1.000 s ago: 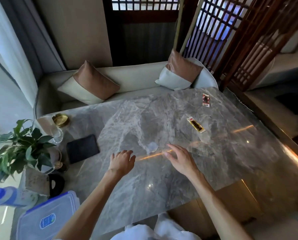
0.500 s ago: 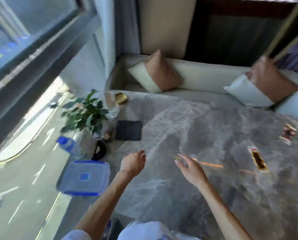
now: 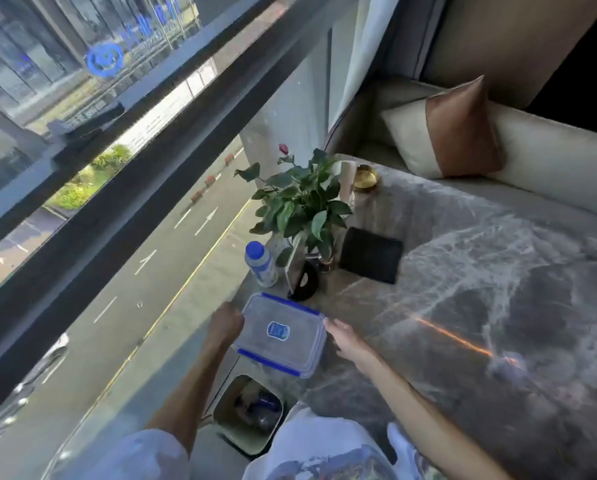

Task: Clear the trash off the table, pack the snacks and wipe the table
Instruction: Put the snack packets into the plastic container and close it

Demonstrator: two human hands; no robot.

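Observation:
A clear plastic container (image 3: 279, 336) with a blue-clipped lid lies at the near left corner of the grey marble table (image 3: 480, 271). My left hand (image 3: 225, 323) is at its left edge with the fingers curled against the side. My right hand (image 3: 346, 341) touches its right edge with fingers stretched out. A small clear scrap (image 3: 504, 364) lies on the table to the right, in a streak of orange light. On the floor by my knees stands a white bin (image 3: 248, 415) with trash inside. The snack packets are out of view.
A potted plant (image 3: 300, 206), a blue-capped bottle (image 3: 260, 263), a black round object (image 3: 305, 280), a black square pad (image 3: 371, 255) and a gold dish (image 3: 365, 178) crowd the table's left side. A window runs along the left; a cushioned bench (image 3: 549, 157) lies beyond.
My view has swung left and down towards the window. Both hands left the middle of the table and moved to the two sides of the lidded container.

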